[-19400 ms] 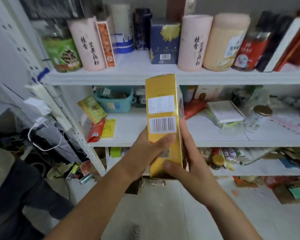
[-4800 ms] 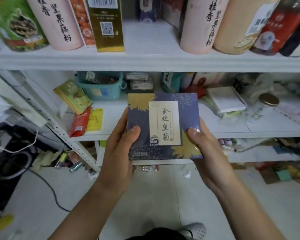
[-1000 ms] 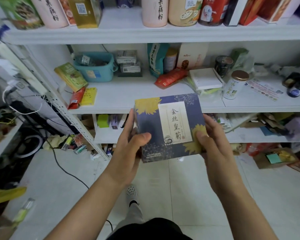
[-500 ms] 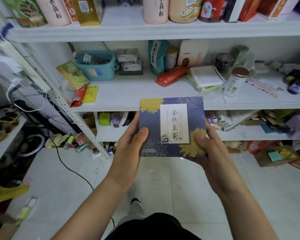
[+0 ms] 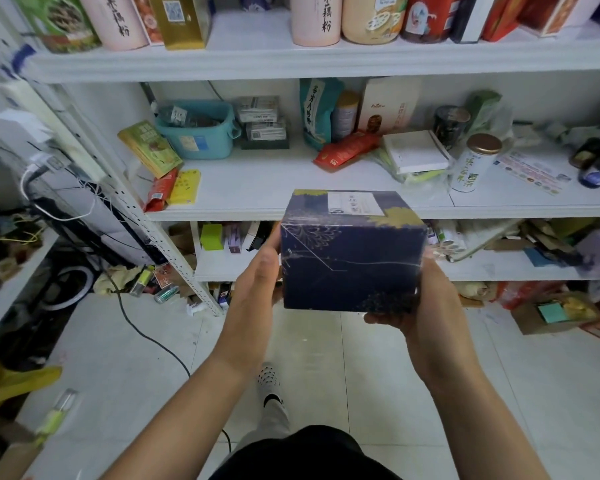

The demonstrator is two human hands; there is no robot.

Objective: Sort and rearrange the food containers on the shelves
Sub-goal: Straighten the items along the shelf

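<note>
A person stands facing white metal shelves crowded with food packages, looking down at a dark blue box (image 5: 352, 252) held out at about the level of the middle shelf (image 5: 257, 194). The left hand (image 5: 257, 275) presses flat against the box's left side, fingers extended rather than curled; the right hand (image 5: 421, 303) cups the lower right corner, fingertips wrapped underneath. Together they clamp the box between them. It is tipped so its labelled face, with gold flower prints and a pale label, points upward and away. The top shelf (image 5: 257, 60) carries tall pink canisters (image 5: 314, 19), a gold carton (image 5: 181, 20) and red tins, with an open gap between carton and canister. The middle shelf holds a teal basket (image 5: 201, 133), a red pouch (image 5: 349, 152) and a white tin with a gold lid (image 5: 473, 162) — its front centre is bare. This looks like the deciding step: box in hand, not yet placed. The next move probably calls for choosing a gap, turning the label forward and sliding it in level.
</note>
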